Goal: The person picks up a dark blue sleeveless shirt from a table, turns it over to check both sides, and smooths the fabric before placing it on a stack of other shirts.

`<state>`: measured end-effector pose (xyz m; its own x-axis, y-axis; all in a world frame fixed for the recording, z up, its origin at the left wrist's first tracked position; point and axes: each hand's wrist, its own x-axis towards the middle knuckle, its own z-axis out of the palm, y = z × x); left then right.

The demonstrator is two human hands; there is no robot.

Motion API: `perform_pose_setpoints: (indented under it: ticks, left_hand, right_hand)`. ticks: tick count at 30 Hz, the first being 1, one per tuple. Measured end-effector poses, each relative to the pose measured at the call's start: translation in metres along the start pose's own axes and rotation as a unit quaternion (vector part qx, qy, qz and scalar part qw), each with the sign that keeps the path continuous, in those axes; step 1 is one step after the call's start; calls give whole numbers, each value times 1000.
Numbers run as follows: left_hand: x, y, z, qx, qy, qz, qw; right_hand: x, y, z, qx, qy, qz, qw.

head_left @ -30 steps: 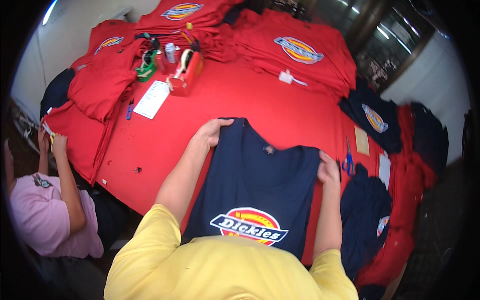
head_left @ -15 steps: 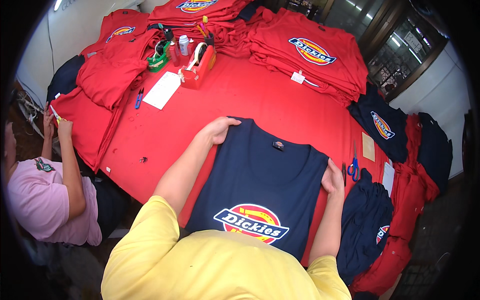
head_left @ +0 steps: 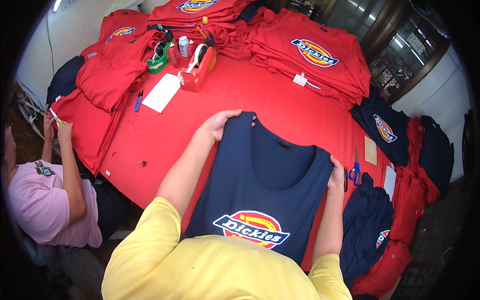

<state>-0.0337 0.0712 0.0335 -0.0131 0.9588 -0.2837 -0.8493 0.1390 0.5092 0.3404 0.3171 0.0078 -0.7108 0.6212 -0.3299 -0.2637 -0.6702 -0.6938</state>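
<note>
Head view: vs. half a sec ago, navy shirt (head_left: 230, 170) is up a bit at the shoulders; front of its neckline (head_left: 280, 189) now sags into a deeper scoop, & the neck label (head_left: 283, 144) reads darker, less clear. L hand (head_left: 219, 124) a touch higher too.

Shirt's loc.: ctr, in front of the yellow-sleeved wearer, over the red tabletop (head_left: 300, 110), print side up. L hand: thumb & fingers pinching L shoulder strap, fingertips poking out past its inner edge. R hand (head_left: 336, 173): grasping R shoulder edge; some fingertips hidden, can't tell how tight.

Step in hand, prob.: holding shirt spread by both shoulders. Next move likely calls for keeping both grips level & taking slack out of the neckline.

Count, approx.: 1 shirt in hands; 2 other printed navy garments to R, far one (head_left: 367, 112) & near one (head_left: 362, 215); 1 blue-handled scissors (head_left: 355, 175) w/ 1 dark slim tool (head_left: 345, 179) just beside; 1 blue snips (head_left: 138, 101); 2 tape dispensers, red (head_left: 192, 80) & green (head_left: 159, 62); 1 tan card (head_left: 370, 150); 2 white sheets, L one (head_left: 161, 93), R one (head_left: 389, 181). Red stacks: too overlapped to count.
</note>
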Motion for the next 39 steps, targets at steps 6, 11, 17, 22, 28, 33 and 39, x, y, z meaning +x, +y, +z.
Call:
perform_pose_setpoints:
  ticks: [6, 11, 17, 22, 28, 33, 39]
  left_hand:
    - [8, -5, -19, 59, 77, -15, 995]
    - [3, -7, -7, 120, 75, -9, 990]
    - [-29, -4, 9, 211, 110, 35, 971]
    - [-71, -38, 72, 160, 74, 75, 981]
    - [-102, -142, 119, 147, 109, 140, 973]
    - [-143, -223, 129, 407, -80, 314, 854]
    - [-148, -228, 120, 436, -190, 330, 815]
  right_hand:
    - [6, 1, 2, -55, 35, 20, 998]
    - [1, 2, 11, -48, -13, 14, 999]
    - [-31, -18, 18, -108, -26, 18, 994]
    - [-91, 0, 84, -157, -1, -61, 986]
    - [-150, 92, 149, -311, -9, -168, 935]
    - [-206, 178, 183, -143, -126, -286, 939]
    - [-211, 189, 162, -302, -215, -346, 862]
